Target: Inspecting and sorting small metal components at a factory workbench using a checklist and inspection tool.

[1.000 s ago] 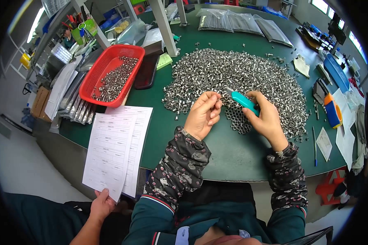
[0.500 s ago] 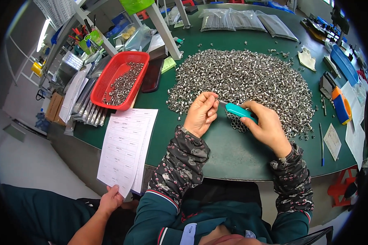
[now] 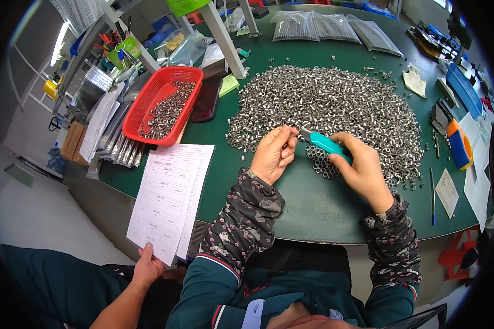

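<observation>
Your right hand (image 3: 362,170) is closed around a teal plastic tool (image 3: 325,143) with a smooth handle, its narrow metal tip pointing left toward your other hand. Your left hand (image 3: 273,154) is pinched shut, thumb and fingertips meeting on something tiny at the tool's tip; it is too small to say for certain what it is, though it looks like one of the small metal pieces. Both hands hover just above the green counter (image 3: 307,203), close together, at the near edge of the pile.

Just below the tool lies a small cluster of rings (image 3: 321,162), set in neat rows and touching each other. Behind it spreads one broad heap of metal pieces (image 3: 335,104), short, shiny, silver cylinders, far too many to count, lying loose on the matte green surface.

To the left stands one red plastic basket (image 3: 164,104) with a slotted wall, partly filled with the same kind of silver pieces. Nearer you, a sheet of white printed paper (image 3: 170,200) overhangs the counter's edge, held at its lower corner by another person's hand (image 3: 148,266). At the far side lie three clear plastic bags (image 3: 329,24) of grey parts. On the right are an orange and blue tool (image 3: 460,145) and a blue pen (image 3: 432,194).
</observation>
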`<state>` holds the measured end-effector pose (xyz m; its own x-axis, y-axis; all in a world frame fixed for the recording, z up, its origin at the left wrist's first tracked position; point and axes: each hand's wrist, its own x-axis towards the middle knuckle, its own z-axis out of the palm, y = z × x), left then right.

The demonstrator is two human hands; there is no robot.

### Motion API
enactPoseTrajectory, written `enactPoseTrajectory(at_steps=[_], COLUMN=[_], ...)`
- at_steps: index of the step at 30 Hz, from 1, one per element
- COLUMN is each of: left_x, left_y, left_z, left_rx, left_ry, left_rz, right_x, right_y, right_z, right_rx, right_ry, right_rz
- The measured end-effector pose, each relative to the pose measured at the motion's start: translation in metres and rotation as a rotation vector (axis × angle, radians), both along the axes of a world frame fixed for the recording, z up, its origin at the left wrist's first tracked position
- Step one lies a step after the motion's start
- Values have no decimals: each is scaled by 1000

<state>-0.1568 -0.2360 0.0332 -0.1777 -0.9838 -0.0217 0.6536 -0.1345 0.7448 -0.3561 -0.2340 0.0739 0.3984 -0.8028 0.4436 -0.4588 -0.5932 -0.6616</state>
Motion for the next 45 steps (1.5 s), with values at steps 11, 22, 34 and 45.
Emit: enactPoseTrajectory(at_steps=[11, 22, 34, 45], left_x=[1, 0, -7, -13], left_y=[1, 1, 4, 8], left_z=[2, 1, 4, 3], left_rx=[134, 98, 51, 72], left_ry=[27, 15, -329, -460], left_rz=[34, -12, 87, 133], right_x=[2, 4, 2, -1], right_y=[1, 1, 2, 0], right_z=[1, -3, 0, -3], right_rx=[19, 2, 25, -27], right_ry=[75, 83, 115, 175], right_rz=[-19, 12, 92, 101])
